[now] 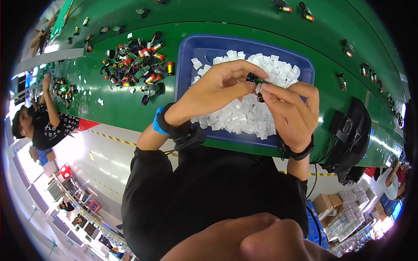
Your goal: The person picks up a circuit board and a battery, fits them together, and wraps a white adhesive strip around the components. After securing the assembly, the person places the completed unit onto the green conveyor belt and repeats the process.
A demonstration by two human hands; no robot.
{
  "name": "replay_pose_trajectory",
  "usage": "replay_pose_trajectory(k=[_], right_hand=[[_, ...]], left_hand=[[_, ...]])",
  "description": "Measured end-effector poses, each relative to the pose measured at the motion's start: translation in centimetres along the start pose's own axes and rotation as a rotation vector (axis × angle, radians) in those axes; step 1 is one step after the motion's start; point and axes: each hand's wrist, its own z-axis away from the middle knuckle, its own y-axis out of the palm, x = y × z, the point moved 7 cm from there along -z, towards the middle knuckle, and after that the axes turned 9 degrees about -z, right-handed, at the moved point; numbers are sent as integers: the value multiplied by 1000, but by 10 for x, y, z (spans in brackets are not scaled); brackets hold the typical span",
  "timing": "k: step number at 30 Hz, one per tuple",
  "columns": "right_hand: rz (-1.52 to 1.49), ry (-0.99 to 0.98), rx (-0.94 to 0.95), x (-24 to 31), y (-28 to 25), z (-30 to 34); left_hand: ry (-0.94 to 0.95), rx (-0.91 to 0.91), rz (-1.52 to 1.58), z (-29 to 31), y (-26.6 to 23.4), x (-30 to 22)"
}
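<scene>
My left hand [220,86] and my right hand [292,114] meet above a blue tray [181,71]. Between their fingertips is a small electronic assembly [260,81], with a green board, thin wires and dark round parts. The left thumb and forefinger pinch its left side. At its right side, the right thumb and fingers are closed on it, partly covering it. Many small white square pieces [235,119] lie heaped in the tray beneath both hands. Whether a white piece is also between my fingers is too small to tell.
Left of the tray lies a pile of similar assemblies [135,63] with red and yellow cylindrical cells. A black bag [355,137] and cable rest at the right of the green table [117,106]. More assemblies are spread along the far belt. Another person [39,115] works at the far left.
</scene>
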Motion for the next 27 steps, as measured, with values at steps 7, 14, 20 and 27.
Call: replay_pose_trajectory(k=[7,14,20,27], right_hand=[[80,-58,-30,2,4,4],[79,26,-16,7,-4,-11],[-429,493,-224,-22,-16,15],[-482,559,-91,-23,3,12]], left_hand=[[10,-17,-241,0,4,10],[129,-54,-132,3,8,-5],[329,-137,25,2,-3,-11],[379,-220,-221,5,-4,-15]])
